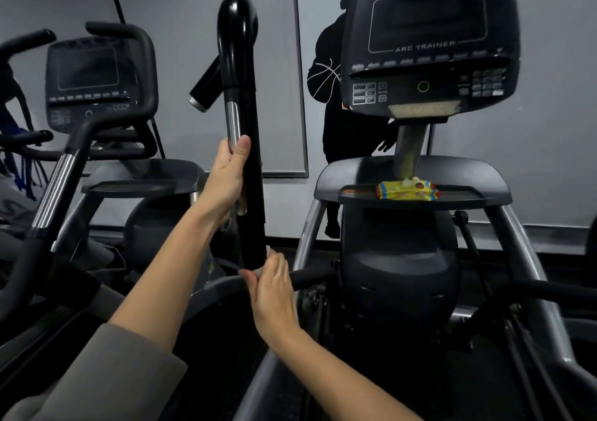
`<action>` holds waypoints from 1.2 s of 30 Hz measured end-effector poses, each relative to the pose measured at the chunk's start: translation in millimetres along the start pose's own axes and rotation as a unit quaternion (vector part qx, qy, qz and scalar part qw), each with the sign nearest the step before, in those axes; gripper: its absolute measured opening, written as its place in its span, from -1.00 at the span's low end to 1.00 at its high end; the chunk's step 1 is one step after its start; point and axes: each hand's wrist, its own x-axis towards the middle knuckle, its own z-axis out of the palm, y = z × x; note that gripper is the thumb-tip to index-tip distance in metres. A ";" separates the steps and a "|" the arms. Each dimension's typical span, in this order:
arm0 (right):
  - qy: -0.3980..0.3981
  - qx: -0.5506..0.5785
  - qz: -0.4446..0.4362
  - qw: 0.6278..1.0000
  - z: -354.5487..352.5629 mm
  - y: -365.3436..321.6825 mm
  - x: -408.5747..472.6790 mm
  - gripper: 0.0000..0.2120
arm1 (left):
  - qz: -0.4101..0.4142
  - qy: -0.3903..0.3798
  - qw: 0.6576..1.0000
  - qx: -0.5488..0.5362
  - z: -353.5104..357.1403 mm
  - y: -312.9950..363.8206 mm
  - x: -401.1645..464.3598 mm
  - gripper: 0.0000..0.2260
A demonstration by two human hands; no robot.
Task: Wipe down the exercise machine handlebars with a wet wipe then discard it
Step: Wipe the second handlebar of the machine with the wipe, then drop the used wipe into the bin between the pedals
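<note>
- Handlebar [248, 149] of the Arc Trainer stands upright at centre-left, a glossy black tube with a chrome strip along its upper grip and a curved top.
- Left hand [227, 178] grips the handlebar partway up, thumb pressed against the front near the chrome strip, fingers wrapped behind out of view.
- Right hand [274, 286] is closed around the lower end of the same bar, pressing a white wet wipe [258, 272] against it; only a small edge of the wipe shows between the fingers.
- Grey sleeve [106, 375] covers the left forearm near the bottom edge; the right forearm is bare.
- Console [429, 45] marked "ARC TRAINER" sits to the right, its screen dark.
- Yellow wipe packet [407, 190] lies on the machine's tray [478, 199] below the console, with a white sheet poking from its top.
- Second machine [93, 78] stands at the left.
</note>
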 end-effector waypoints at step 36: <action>0.074 0.114 0.414 0.900 -154.8 204.1 -152.7 -0.88 | -0.346 -0.197 0.917 -0.035 206.1 -202.7 -223.0 -0.91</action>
